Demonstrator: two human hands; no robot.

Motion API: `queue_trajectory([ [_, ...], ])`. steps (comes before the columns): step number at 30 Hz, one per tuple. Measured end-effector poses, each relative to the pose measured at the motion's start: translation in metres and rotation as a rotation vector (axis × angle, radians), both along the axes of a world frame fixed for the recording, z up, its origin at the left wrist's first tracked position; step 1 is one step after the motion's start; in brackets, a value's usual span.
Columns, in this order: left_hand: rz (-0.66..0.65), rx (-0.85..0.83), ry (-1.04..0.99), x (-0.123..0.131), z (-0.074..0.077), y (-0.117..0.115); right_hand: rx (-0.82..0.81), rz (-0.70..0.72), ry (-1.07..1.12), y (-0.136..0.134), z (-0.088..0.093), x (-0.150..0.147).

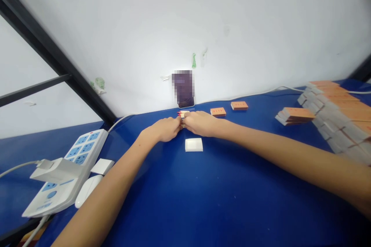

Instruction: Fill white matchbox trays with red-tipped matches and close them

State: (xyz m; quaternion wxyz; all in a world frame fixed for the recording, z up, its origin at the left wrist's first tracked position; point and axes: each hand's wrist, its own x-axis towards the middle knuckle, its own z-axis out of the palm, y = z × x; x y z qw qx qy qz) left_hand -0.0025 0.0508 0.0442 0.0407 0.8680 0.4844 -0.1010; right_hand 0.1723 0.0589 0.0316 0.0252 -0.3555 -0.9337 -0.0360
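Note:
My left hand (pixel 170 129) and my right hand (pixel 203 122) meet near the wall at the middle of the blue table. Their fingers are closed around a small bunch of pale sticks (pixel 183 113) with red tips, which look like matches. The fingers hide most of the bunch. Just in front of my hands lies a small white box-like piece (pixel 194 144), flat on the table and apart from them. To the right of my right hand are two small orange boxes, one nearer (pixel 218 112) and one farther (pixel 239 105).
A large stack of orange-topped boxes (pixel 344 104) stands at the right, with a smaller pile (pixel 295 115) beside it. A phone (pixel 183 88) leans on the wall. At left lie a power strip (pixel 98 139) with a plug, a white square piece (pixel 102 166) and a rounded white object (pixel 87 191).

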Motion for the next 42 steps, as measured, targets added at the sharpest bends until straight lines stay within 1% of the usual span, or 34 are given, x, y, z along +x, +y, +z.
queue_trajectory([
  [7, 0.023, -0.006, 0.095, 0.008, 0.001, -0.01, -0.029, -0.009, -0.036, -0.001, 0.005, -0.003],
  [11, 0.02, -0.024, 0.064, 0.008, 0.001, -0.01, -0.021, -0.003, -0.048, -0.002, 0.008, -0.003],
  [15, 0.039, 0.006, 0.02, 0.005, 0.001, -0.009, 0.007, 0.004, -0.063, -0.003, 0.007, -0.002],
  [22, 0.029, -0.008, 0.023, 0.007, -0.001, -0.01, 0.041, -0.02, -0.066, -0.006, 0.002, -0.004],
  [25, 0.007, -0.009, 0.033, 0.006, -0.002, -0.009, 0.052, -0.006, -0.066, -0.007, 0.001, -0.003],
  [30, -0.042, -0.001, 0.025, 0.002, -0.003, -0.006, 0.049, 0.022, -0.072, -0.008, 0.006, -0.001],
  [36, -0.057, 0.008, -0.037, -0.002, -0.006, -0.001, 0.007, 0.004, -0.079, -0.006, 0.01, 0.0],
  [42, -0.019, -0.023, -0.025, 0.001, -0.005, -0.007, -0.024, 0.007, -0.059, -0.006, 0.019, 0.0],
])
